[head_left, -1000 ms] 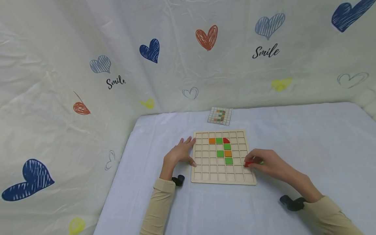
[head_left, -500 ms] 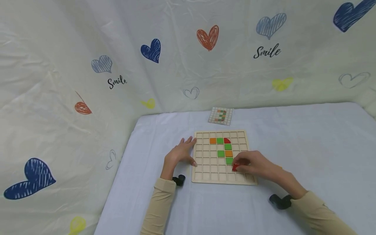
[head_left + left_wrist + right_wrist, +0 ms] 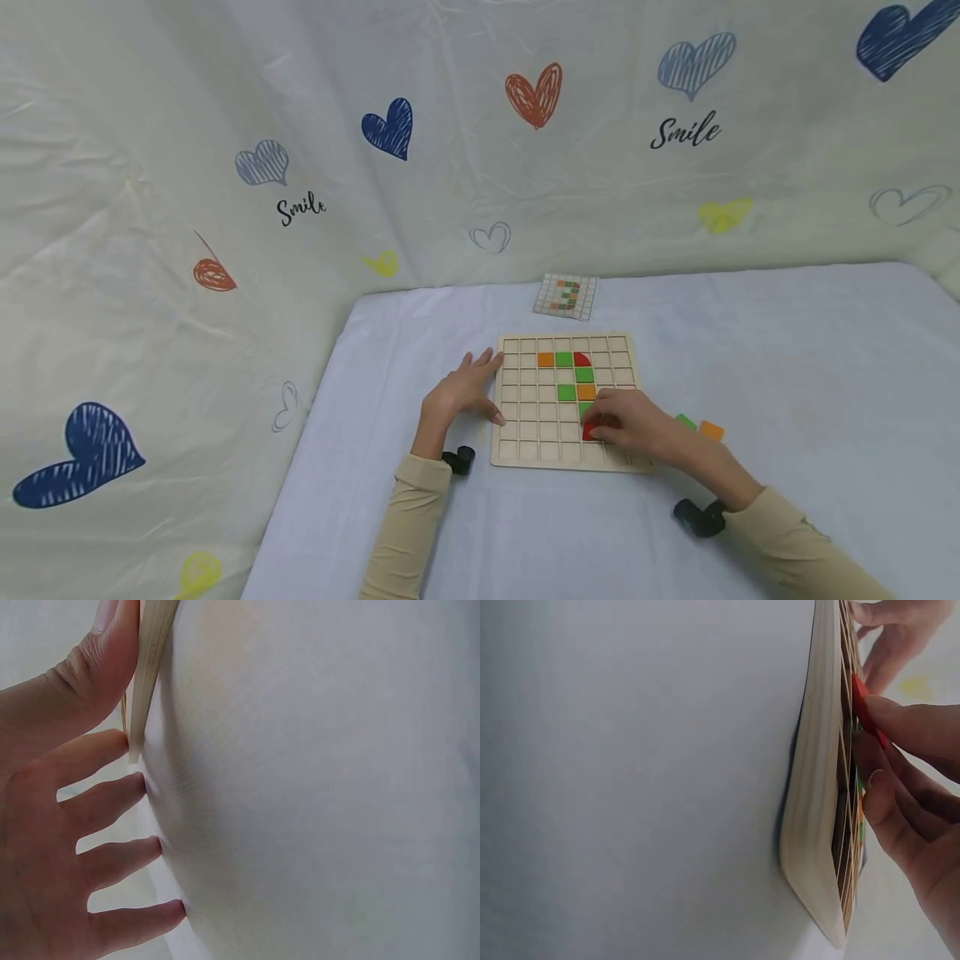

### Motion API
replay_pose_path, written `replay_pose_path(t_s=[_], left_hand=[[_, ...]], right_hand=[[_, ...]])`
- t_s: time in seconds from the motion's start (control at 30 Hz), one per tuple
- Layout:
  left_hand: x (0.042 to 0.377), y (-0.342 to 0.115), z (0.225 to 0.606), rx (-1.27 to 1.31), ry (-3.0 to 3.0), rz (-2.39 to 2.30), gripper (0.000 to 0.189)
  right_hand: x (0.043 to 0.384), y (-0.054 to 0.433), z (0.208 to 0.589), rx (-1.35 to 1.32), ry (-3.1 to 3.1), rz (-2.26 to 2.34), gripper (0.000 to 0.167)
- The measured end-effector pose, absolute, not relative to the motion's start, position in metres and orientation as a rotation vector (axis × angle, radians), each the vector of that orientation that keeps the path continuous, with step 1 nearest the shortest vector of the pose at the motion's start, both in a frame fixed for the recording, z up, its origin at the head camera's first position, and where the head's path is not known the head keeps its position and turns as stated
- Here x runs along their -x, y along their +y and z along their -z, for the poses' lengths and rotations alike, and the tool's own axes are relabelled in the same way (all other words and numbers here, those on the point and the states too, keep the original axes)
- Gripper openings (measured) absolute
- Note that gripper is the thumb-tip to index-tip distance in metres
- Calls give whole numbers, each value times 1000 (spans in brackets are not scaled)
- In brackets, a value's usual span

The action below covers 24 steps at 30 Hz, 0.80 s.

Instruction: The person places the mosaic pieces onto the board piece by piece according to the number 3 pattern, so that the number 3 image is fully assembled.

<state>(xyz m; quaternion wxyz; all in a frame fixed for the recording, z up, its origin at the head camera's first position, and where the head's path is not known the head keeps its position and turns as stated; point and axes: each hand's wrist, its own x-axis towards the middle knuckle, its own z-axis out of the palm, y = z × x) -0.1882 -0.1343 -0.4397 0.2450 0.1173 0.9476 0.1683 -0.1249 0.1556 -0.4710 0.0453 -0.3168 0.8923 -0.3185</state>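
Observation:
A wooden grid board (image 3: 525, 454) lies on the white cloth in the head view. My left hand (image 3: 461, 392) rests against its left edge, fingers spread and thumb touching the rim. Over the board's lower right part, my right hand (image 3: 630, 421) pinches a red tile (image 3: 588, 432) between thumb and fingers. The right wrist view shows this red tile (image 3: 864, 709) tilted against the grid. Just above it sits a green tile (image 3: 584, 407), partly covered by my fingers. Higher up are more green tiles, an orange tile (image 3: 586, 392) and a red rounded tile (image 3: 582, 359).
Behind the board lies a pattern card (image 3: 566, 297) with a coloured grid design. Loose on the cloth, right of the board and partly behind my right arm, are a green tile (image 3: 686, 422) and an orange tile (image 3: 712, 431). A printed curtain (image 3: 435, 192) hangs behind the table.
My right hand has moved left from the board's right edge, bringing the red tile to a cell below the lowest green tile. The left hand stays in place.

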Motion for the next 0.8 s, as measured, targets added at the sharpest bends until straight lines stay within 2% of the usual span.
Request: replay_pose_path(t_s=[0.37,0.63,0.8], left_hand=[[188,-134,439,-315,2582,-463,113],[189,-134,439,-312,2582,-469,114],[189,-134,439,-316,2579,-476,114]], right_hand=[[118,151,467,951,2728,946,27],[117,149,466,949,2773,922,19],[116,149,466,976,2786,927,19]])
